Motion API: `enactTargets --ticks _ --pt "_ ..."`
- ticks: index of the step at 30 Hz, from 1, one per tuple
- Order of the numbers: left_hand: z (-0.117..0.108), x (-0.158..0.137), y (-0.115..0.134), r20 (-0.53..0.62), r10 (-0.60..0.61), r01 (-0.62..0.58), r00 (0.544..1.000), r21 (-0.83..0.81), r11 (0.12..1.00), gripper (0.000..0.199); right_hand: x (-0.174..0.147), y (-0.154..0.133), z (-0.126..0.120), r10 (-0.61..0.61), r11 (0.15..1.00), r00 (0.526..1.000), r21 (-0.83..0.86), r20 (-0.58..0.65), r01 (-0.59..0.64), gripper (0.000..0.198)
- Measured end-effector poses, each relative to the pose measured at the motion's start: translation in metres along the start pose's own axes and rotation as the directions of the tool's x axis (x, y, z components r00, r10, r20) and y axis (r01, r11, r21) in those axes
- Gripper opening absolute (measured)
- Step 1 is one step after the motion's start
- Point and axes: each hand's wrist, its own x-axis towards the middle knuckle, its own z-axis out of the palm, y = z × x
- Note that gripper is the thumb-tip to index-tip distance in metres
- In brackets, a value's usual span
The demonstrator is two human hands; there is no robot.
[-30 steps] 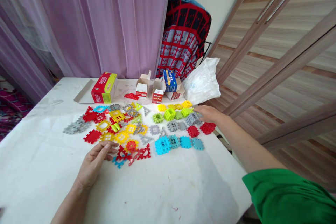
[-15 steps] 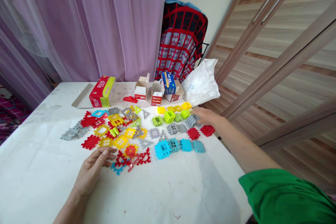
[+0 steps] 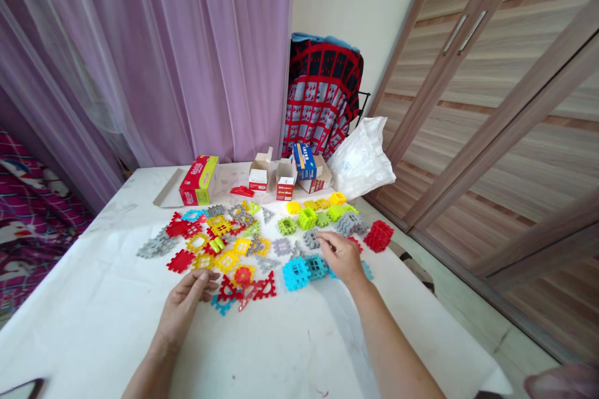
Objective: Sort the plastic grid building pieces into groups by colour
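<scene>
Head view, near to far. White table (image 3: pixel 281 349), cloth bare along the near side. Left hand (image 3: pixel 186 299) low over it, thumb and fingers drawn close together; no piece shows between them, but cannot tell whether something small is pinched. Just beside its fingertips: red triangles (image 3: pixel 267 287), a blue piece (image 3: pixel 221 306) and a red flower (image 3: pixel 243 275).

Right hand (image 3: pixel 344 257) farther in, fingers bunched narrow, pointing left. Cannot tell whether the grip is on anything. Grey window (image 3: pixel 309 239) lies just left of those fingertips, flat among the sorted pieces; outline roughly square, no clear long axis. Right hand is much the nearer of the 2; the left is well apart, the yellow pieces (image 3: pixel 227 260) lying off beyond it.

Blue block (image 3: pixel 296 274) and teal window (image 3: pixel 317 267) sit nearer than grey window, left of the right hand. More blue partly hidden by that hand. Red stack (image 3: pixel 379 236) off to its right.

Beyond: green block (image 3: pixel 307 218), then yellow block (image 3: pixel 337 198). Far edge: red box (image 3: pixel 199 181), blue box (image 3: pixel 305 161), white bag (image 3: pixel 362 162). Behind all, purple curtain (image 3: pixel 210 62).
</scene>
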Motion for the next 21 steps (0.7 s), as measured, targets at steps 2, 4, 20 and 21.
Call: enactTargets --ticks 2,4,20,21 --pt "0.003 -0.001 -0.003 -0.028 0.011 -0.011 1.000 0.016 1.000 0.057 -0.002 -0.018 0.013 -0.032 0.998 0.999 0.062 0.008 0.032 0.022" --pt "0.006 -0.003 -0.005 -0.038 0.028 -0.027 0.999 0.037 0.999 0.056 0.002 -0.030 0.018 -0.071 0.992 0.997 0.108 0.007 0.070 0.022" --pt "0.016 -0.032 -0.011 0.099 0.445 -0.342 0.890 0.790 0.509 0.032 0.059 -0.036 -0.034 0.021 0.962 0.954 0.266 -0.301 0.062 0.018" --pt "0.017 -0.031 -0.011 0.130 0.427 -0.341 0.895 0.816 0.467 0.034 0.057 -0.032 -0.035 0.043 0.962 0.953 0.268 -0.300 0.041 0.019"
